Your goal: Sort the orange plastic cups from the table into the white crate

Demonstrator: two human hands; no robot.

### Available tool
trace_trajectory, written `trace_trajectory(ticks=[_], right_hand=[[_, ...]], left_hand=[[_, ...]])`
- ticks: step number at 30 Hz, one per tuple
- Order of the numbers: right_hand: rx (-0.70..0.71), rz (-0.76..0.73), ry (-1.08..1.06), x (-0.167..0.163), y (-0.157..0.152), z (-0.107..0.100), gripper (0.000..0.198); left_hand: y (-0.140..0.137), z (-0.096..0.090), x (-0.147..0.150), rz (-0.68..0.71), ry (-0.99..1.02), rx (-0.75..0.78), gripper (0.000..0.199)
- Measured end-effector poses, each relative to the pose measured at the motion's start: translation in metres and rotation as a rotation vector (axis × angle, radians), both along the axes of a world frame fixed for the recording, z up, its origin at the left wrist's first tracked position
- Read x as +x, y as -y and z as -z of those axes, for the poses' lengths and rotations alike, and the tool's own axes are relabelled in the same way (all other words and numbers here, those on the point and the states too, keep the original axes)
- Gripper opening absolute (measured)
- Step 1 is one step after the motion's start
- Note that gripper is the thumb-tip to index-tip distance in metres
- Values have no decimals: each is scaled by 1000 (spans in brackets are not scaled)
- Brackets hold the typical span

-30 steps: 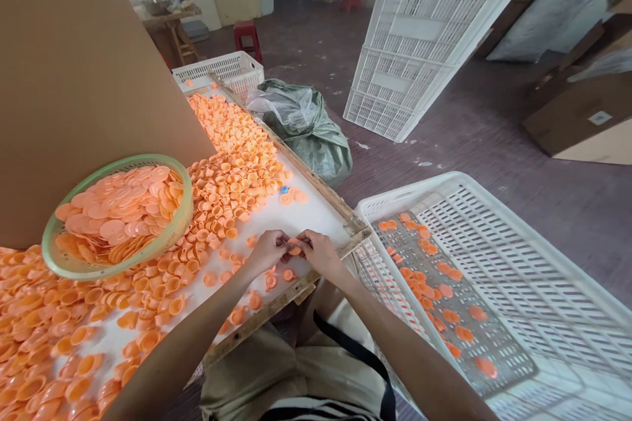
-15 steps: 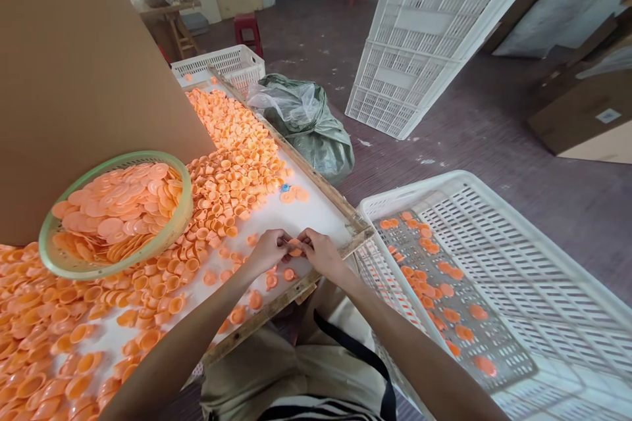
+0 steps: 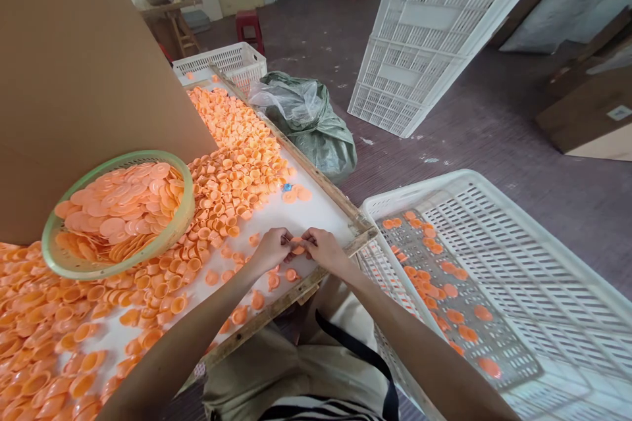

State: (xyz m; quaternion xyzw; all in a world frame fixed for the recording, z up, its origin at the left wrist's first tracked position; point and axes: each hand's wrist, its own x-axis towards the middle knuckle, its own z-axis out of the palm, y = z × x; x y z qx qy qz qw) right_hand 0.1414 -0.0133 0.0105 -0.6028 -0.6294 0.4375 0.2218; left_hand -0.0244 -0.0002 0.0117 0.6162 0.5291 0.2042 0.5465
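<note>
Over the near right corner of the white table, my left hand (image 3: 274,248) and my right hand (image 3: 322,248) meet, fingertips pinched around one small orange plastic piece (image 3: 297,247). Fingers cover much of it; it looks like a round cap or disc. Several loose orange caps (image 3: 257,299) lie on the table just below and left of my hands. A heap of orange cup-shaped caps (image 3: 232,164) spreads along the left and far side. A pale green basket (image 3: 185,210) full of flat orange discs (image 3: 118,200) stands on the heap.
At my right, a white crate (image 3: 474,187) holds scattered orange pieces (image 3: 450,291). A wooden strip (image 3: 316,174) edges the table. Beyond are a green sack (image 3: 326,138), stacked white crates (image 3: 419,46) and a red stool (image 3: 249,29). Cardboard (image 3: 99,79) stands upright at left.
The view has shifted slightly, so everything sits a little differently in the picture. Both hands keep pinching the small orange piece in the same place.
</note>
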Motion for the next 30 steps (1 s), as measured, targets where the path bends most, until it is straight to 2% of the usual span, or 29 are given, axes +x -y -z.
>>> trace_trajectory(ticks=[5, 9, 14, 17, 21, 25, 28, 30], right_hand=[[-224, -15, -122, 2, -10, -5, 17], [-360, -32, -106, 2, -20, -3, 18], [-432, -25, -99, 4, -30, 1, 15], [-431, -13, -133, 7, -27, 0, 13], [-315, 12, -162, 4, -14, -1, 12], [-110, 31, -113, 1, 0, -8, 5], [143, 128, -124, 24, 18, -27, 9], [391, 292, -111, 63, 35, -40, 18]], left_hand=[[-4, -2, 2, -4, 38, -75, 14], [-13, 1, 7, -3, -43, -121, 8], [-26, 6, 12, 2, -83, -239, 8], [-26, 5, 12, -4, -70, -249, 10], [-16, 3, 14, -20, -102, -133, 9], [2, 0, 15, -14, -95, 44, 16], [12, -8, 4, -75, -86, 251, 36], [13, -16, -15, -127, -139, 384, 39]])
